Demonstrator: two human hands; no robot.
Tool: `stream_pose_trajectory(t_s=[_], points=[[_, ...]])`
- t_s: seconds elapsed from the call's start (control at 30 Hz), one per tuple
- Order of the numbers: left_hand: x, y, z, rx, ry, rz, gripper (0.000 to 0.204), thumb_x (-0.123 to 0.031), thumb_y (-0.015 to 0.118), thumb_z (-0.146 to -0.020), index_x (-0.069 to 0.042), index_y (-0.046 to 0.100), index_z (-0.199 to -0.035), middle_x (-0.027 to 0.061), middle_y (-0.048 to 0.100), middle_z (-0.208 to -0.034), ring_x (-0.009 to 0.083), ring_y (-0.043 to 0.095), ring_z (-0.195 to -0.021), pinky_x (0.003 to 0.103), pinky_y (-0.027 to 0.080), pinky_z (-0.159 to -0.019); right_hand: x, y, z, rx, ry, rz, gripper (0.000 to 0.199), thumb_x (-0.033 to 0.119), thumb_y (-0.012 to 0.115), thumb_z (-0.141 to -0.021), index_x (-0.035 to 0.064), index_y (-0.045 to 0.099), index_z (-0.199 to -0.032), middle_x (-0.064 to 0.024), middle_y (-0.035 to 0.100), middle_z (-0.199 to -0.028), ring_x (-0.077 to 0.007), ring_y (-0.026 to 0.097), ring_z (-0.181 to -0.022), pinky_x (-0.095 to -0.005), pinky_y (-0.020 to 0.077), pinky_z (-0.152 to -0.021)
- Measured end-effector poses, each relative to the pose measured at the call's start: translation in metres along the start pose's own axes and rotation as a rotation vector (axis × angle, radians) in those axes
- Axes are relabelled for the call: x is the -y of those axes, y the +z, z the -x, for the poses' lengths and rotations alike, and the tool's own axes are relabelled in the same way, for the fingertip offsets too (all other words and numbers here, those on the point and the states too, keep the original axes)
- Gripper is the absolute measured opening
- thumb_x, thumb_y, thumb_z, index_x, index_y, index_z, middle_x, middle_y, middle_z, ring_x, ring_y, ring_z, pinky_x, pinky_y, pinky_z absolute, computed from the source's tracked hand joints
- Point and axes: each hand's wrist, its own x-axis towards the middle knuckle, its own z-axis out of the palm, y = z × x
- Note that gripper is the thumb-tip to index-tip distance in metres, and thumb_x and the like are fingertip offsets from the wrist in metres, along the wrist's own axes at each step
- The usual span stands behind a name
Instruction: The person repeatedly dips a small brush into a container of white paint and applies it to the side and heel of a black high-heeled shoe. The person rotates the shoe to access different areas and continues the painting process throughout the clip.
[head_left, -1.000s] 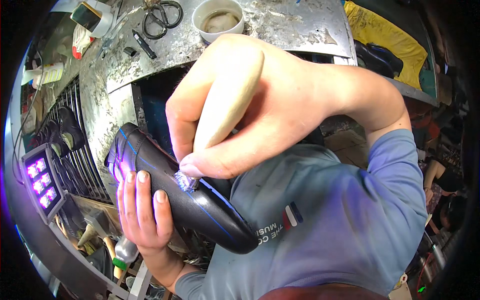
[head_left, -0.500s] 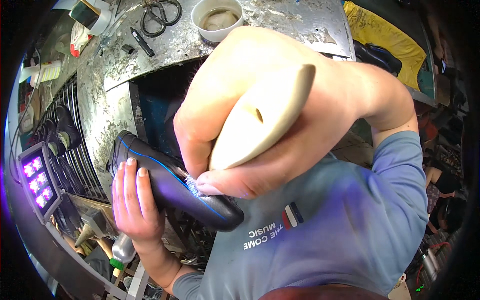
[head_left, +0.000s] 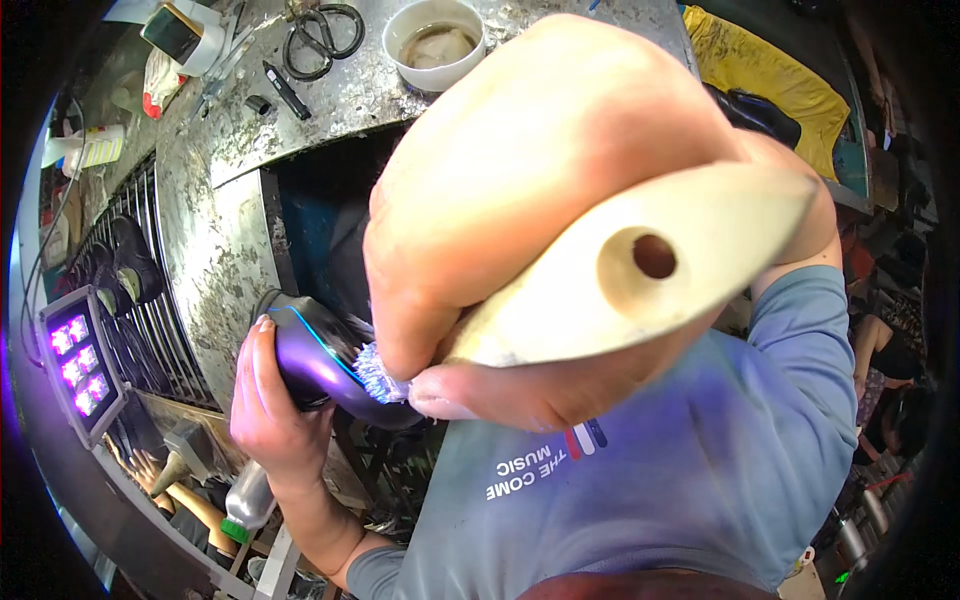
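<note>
My left hand (head_left: 275,410) grips a black shoe (head_left: 312,365) with a thin blue line along its side, fingers over the upper. The shoe is tilted, and its glossy surface catches purple light. My right hand (head_left: 520,170) is closed around a toothbrush-like brush (head_left: 570,300) with a wide, pale handle. A round hole shows near the handle's broad end. The whitish-blue bristles (head_left: 378,378) touch the shoe beside the blue line. My right hand and the handle hide part of the shoe's far side.
A lit purple lamp panel (head_left: 75,352) stands at the left. On the worn metal bench (head_left: 225,235) are a white bowl (head_left: 405,22) of liquid, black scissors (head_left: 324,42) and a black marker (head_left: 286,92). A green-capped bottle (head_left: 250,497) stands lower left. Another person's hand (head_left: 148,470) shows beyond the lamp.
My left hand has turned and tilted the shoe, so less of its length shows. My right hand and the brush handle have swung up and right, closer to the camera, revealing the hole.
</note>
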Motion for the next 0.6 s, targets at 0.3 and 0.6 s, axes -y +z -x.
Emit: stream_pose_trajectory(t_s=[0.3,0.6], points=[[-0.015,0.001,0.000,-0.042,-0.173,0.233,0.072,-0.028,0.089,-0.070,-0.003,0.058,-0.130,0.0158,0.071,-0.105,0.0354,0.072,-0.091,0.040,0.057,-0.080,0.005,-0.004,0.006,-0.008,-0.043,0.067,0.015,0.018,0.071,-0.073,0.0055,0.065,-0.074,-0.0095,0.063,-0.067,-0.0288,0.062,-0.063,-0.0388,0.0498,-0.059],[-0.021,0.006,0.001,0.063,-0.185,0.522,0.051,-0.035,0.089,-0.068,-0.010,0.070,-0.108,0.0105,0.073,-0.097,0.0306,0.072,-0.086,0.039,0.055,-0.075,0.002,0.006,0.005,-0.115,-0.131,0.105,0.014,0.019,0.072,-0.073,0.0069,0.066,-0.074,-0.0089,0.064,-0.069,-0.0299,0.063,-0.066,-0.0395,0.0510,-0.060]])
